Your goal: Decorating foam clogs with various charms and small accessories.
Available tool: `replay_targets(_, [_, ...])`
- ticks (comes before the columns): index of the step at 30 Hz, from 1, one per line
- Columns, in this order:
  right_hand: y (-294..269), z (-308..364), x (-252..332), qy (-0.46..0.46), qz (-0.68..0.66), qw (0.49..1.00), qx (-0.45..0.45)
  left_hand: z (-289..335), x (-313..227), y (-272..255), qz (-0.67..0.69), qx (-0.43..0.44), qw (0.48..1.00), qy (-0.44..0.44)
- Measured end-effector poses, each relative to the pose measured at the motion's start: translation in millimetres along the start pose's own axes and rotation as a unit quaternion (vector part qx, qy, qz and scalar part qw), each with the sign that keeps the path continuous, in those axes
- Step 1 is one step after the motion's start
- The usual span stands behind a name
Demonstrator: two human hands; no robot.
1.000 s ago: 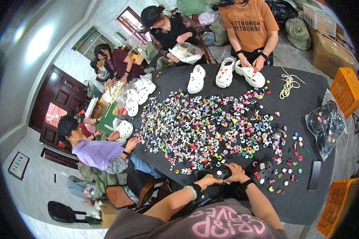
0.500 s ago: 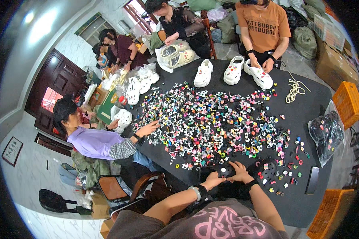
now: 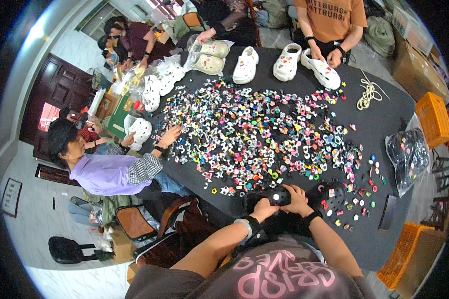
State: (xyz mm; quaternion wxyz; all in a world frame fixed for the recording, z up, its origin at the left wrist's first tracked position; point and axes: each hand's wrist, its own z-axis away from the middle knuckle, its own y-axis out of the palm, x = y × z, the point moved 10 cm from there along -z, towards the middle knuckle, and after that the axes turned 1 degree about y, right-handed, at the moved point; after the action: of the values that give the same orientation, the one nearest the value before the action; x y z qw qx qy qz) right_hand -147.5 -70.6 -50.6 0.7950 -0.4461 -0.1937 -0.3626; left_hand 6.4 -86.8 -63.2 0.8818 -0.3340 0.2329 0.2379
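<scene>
At the table's near edge I hold a black clog (image 3: 258,197) with a round white charm on its top. My left hand (image 3: 264,211) is closed on its near side, thumb up. My right hand (image 3: 296,201) wraps its right end, fingers over the top; the fingertips underneath are hidden. Just right of my right hand lies another black clog (image 3: 336,199), with a few colourful charms on it. A wide heap of small colourful shoe charms (image 3: 254,137) spreads beyond my hands, and looser charms (image 3: 358,205) lie right of the second clog.
White clogs (image 3: 245,65) stand along the far edge of the black table (image 3: 384,107). A person in purple (image 3: 107,172) reaches into the heap from the left; others work at the far side. Bagged black clogs (image 3: 408,152), a dark bar (image 3: 387,213) and orange crates (image 3: 432,119) are at right.
The view has shifted, so the scene sits a little differently. The black clog in my hands is tilted more into sight. The far person's bagged clogs have been turned more upright.
</scene>
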Motion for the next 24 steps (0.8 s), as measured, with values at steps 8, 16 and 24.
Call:
replay_targets(8, [-9.2, -0.1, 9.0, -0.046, -0.017, 0.995, -0.088, -21.5, 26.2, 7.8, 0.050, -0.014, 0.998, -0.021])
replay_targets(16, [-9.9, 5.0, -7.9, 0.014, -0.019, 1.000, 0.008, 10.0, -16.8, 3.0, 0.194, 0.152, 0.969, 0.023])
replay_targets(24, [-40.6, 76.5, 37.4, -0.136, -0.194, 0.959, -0.153, 29.4, 5.1, 3.9, 0.395, 0.039, 0.912, -0.107])
